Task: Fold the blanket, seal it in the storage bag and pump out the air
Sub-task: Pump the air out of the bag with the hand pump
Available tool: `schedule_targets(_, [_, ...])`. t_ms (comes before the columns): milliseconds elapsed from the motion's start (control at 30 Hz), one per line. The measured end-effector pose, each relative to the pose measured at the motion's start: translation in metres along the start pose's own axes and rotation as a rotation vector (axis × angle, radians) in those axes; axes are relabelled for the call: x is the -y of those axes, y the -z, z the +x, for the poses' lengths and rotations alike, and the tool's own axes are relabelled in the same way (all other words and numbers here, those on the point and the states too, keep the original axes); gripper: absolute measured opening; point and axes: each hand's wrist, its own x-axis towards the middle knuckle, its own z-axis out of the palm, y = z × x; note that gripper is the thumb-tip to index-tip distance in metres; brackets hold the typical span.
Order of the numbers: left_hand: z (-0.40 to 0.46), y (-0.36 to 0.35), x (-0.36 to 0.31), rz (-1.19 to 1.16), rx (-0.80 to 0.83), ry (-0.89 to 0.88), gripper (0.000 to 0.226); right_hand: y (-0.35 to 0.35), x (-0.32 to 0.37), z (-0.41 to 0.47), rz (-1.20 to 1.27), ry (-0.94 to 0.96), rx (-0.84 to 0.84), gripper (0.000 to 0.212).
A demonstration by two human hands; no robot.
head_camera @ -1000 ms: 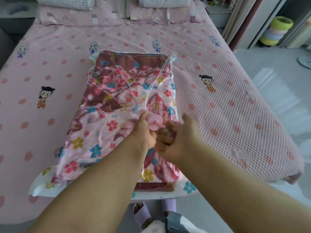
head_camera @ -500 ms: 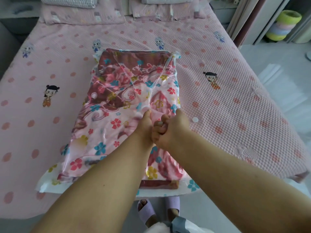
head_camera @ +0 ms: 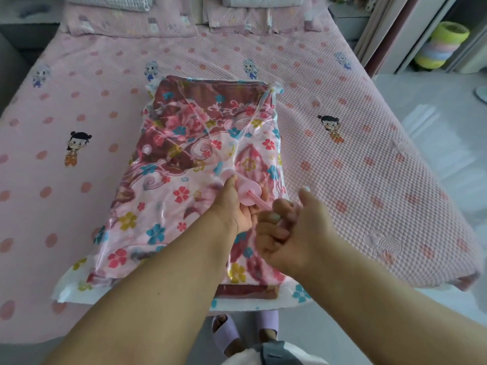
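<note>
Fingers (head_camera: 276, 219) of the right hand (head_camera: 295, 230) curl around the pink pump (head_camera: 249, 193) handle; the left hand (head_camera: 234, 206) grips its body atop the bagged blanket (head_camera: 184, 154) on the bed (head_camera: 369, 154).

no readable text, labels, brands or numbers anywhere

Floral blanket (head_camera: 184, 164) inside clear storage bag (head_camera: 79, 283)

— How many hands? 
— Two: left hand (head_camera: 234, 206), right hand (head_camera: 295, 230), with one pump (head_camera: 249, 192) between them.
— Under them? 
— One bag (head_camera: 184, 185), one blanket (head_camera: 210, 119). Beyond: two pillows (head_camera: 108, 1).
</note>
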Motion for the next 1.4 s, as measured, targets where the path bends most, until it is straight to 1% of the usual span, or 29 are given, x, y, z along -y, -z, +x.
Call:
schedule_targets(67, [0.0,-0.001,0.0,-0.005,-0.009,-0.003,0.047,0.009,0.0,-0.01,-0.001,-0.014,-0.06,0.066])
schedule_targets(167, [0.0,-0.008,-0.003,0.022,0.02,-0.001,0.049,-0.008,0.008,0.021,0.064,0.023,-0.091,0.064])
schedule_targets(200, [-0.003,-0.01,-0.003,0.014,0.046,0.028,0.052,-0.019,0.007,0.034,0.045,0.03,-0.113,0.062])
schedule_targets(233, [0.001,-0.008,-0.003,0.011,0.034,0.051,0.056,-0.026,0.007,0.043,0.011,0.042,-0.129,0.062])
schedule_targets(267, [0.003,-0.004,-0.002,-0.002,0.037,0.062,0.061,-0.023,0.006,0.043,-0.083,0.106,-0.115,0.062])
schedule_targets(300, [0.006,-0.001,-0.001,-0.018,0.05,0.065,0.066,-0.017,0.002,0.04,-0.128,0.14,-0.071,0.063])
schedule_targets(367, [0.007,0.004,0.001,-0.018,0.043,0.031,0.064,-0.007,-0.005,0.016,-0.054,0.032,-0.005,0.066])
schedule_targets(400, [0.006,0.007,0.001,-0.023,0.039,0.023,0.061,-0.002,-0.008,0.002,-0.056,0.008,-0.005,0.068])
schedule_targets(467, [0.005,0.007,-0.001,-0.004,-0.008,-0.006,0.051,0.005,-0.006,-0.003,-0.056,-0.006,-0.061,0.069])
schedule_targets(533, [0.008,0.002,-0.002,0.05,-0.016,-0.026,0.049,-0.006,0.003,0.015,0.018,0.005,-0.088,0.068])
schedule_targets(600, [0.005,-0.003,-0.005,0.059,0.039,0.001,0.061,-0.027,0.005,0.04,0.008,0.036,-0.127,0.066])
schedule_targets(667, [0.009,0.001,-0.005,0.039,0.051,0.028,0.076,-0.025,0.005,0.047,-0.092,0.112,-0.106,0.065])
schedule_targets(700, [0.01,0.002,-0.005,0.035,0.072,0.036,0.074,-0.019,0.003,0.04,-0.104,0.114,-0.064,0.064])
schedule_targets(767, [0.008,0.004,-0.003,0.011,0.047,0.025,0.061,-0.005,-0.003,0.013,-0.044,0.014,-0.018,0.065])
schedule_targets(833, [0.004,0.004,-0.001,0.015,0.007,-0.003,0.054,0.005,-0.004,-0.005,-0.054,-0.014,-0.056,0.067])
schedule_targets(933, [0.006,0.0,-0.003,0.108,-0.004,-0.012,0.052,-0.007,0.006,0.02,0.022,-0.001,-0.097,0.066])
schedule_targets(967, [0.005,-0.002,-0.005,0.116,0.019,-0.016,0.055,-0.018,0.006,0.033,0.02,0.013,-0.126,0.064])
schedule_targets(1033, [0.002,-0.005,-0.006,0.074,0.058,0.007,0.073,-0.031,0.008,0.053,-0.024,0.039,-0.156,0.061])
schedule_targets(1067, [0.004,-0.004,-0.006,0.062,0.06,0.029,0.077,-0.026,0.009,0.055,-0.095,0.101,-0.137,0.061])
schedule_targets(1100, [0.006,-0.003,-0.005,0.04,0.07,0.038,0.075,-0.02,0.008,0.05,-0.118,0.127,-0.095,0.062])
schedule_targets(1133, [0.006,-0.002,-0.003,0.019,0.088,0.043,0.069,-0.016,0.006,0.038,-0.1,0.083,-0.073,0.064])
schedule_targets(1167, [0.006,0.0,-0.001,-0.002,0.08,0.054,0.066,-0.007,0.003,0.026,-0.065,0.035,-0.053,0.067])
schedule_targets(1200, [0.006,0.002,0.0,-0.01,0.03,0.049,0.066,-0.001,0.001,0.012,-0.092,0.021,-0.053,0.069])
schedule_targets(1267, [0.003,0.003,0.001,-0.04,-0.026,0.026,0.067,0.005,0.001,0.002,-0.11,0.007,-0.096,0.071])
schedule_targets(1333, [0.005,0.001,0.001,0.0,-0.027,0.027,0.07,-0.005,0.008,0.016,-0.061,0.008,-0.113,0.072])
schedule_targets(1400, [0.003,-0.003,-0.001,0.015,0.016,0.044,0.078,-0.025,0.009,0.04,-0.074,0.026,-0.151,0.067])
